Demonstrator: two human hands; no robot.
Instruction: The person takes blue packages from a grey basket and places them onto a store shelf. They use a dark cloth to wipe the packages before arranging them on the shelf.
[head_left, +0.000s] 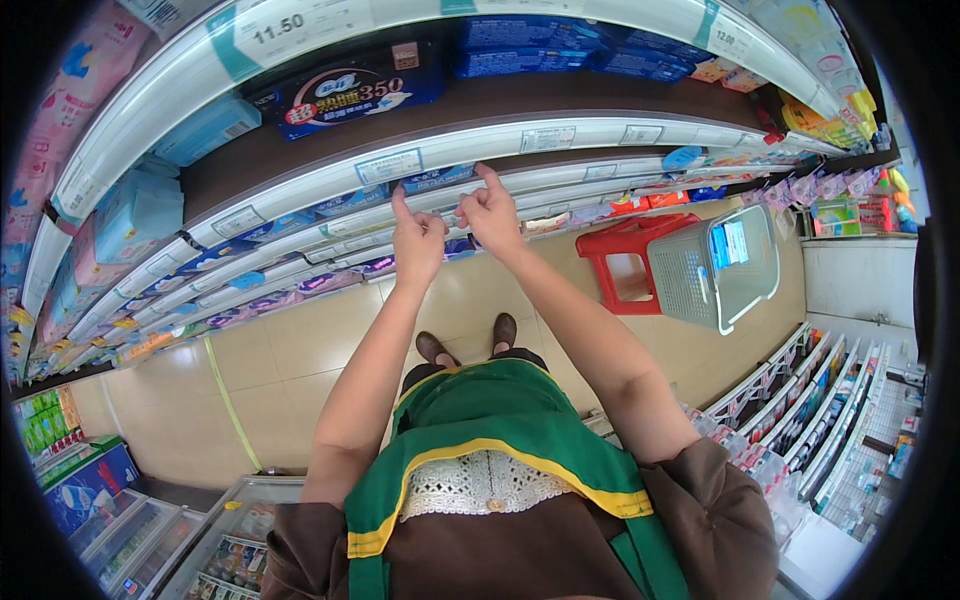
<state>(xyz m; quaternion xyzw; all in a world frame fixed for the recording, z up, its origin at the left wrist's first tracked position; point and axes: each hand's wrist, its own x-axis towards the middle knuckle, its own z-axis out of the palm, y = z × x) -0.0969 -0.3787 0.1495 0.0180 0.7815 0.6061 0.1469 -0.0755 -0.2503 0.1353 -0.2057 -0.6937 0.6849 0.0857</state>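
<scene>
My left hand (418, 241) reaches to the edge of a lower shelf, index finger extended and the other fingers curled. Beside it my right hand (489, 214) is posed much the same way. Between the two index fingertips sits a blue soft pack (439, 177), one fingertip at each end; whether they press on it is hard to see. The shelf lip above (480, 145) hides part of that pack. More blue packs (352, 201) lie to its left in the same row. Neither hand has anything in its grasp.
Above, a shelf bears a dark blue sanitary pad pack (360, 90), blue packs (525, 46) and light blue packs (139, 214). A red plastic stool (600, 259) and a grey basket (679, 259) holding a blue-and-white pack stand right. Behind are a glass-topped freezer (251, 517) and racks (795, 390).
</scene>
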